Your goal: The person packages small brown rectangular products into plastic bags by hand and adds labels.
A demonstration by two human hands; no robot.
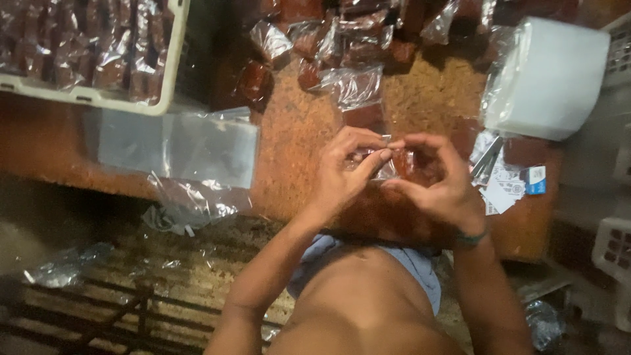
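On worn brown table (296, 131): both hands (345, 167) (437, 177) pinch clear packet (388, 161).

At ten o'clock your cream crate (172, 62) carries dark reddish-brown packets. The table (296, 125) is speckled orange-brown. A white stack (559, 79) sits at two o'clock, and your right wrist wears a green band (470, 238).

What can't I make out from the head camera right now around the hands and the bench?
- Head view: the small clear packet between the left hand and right hand; fingers and motion blur hide its contents and seal.
- Head view: the white crate, cut off by the top and left edges.
- Head view: the wrapped reddish pieces at top, blurred and dim.
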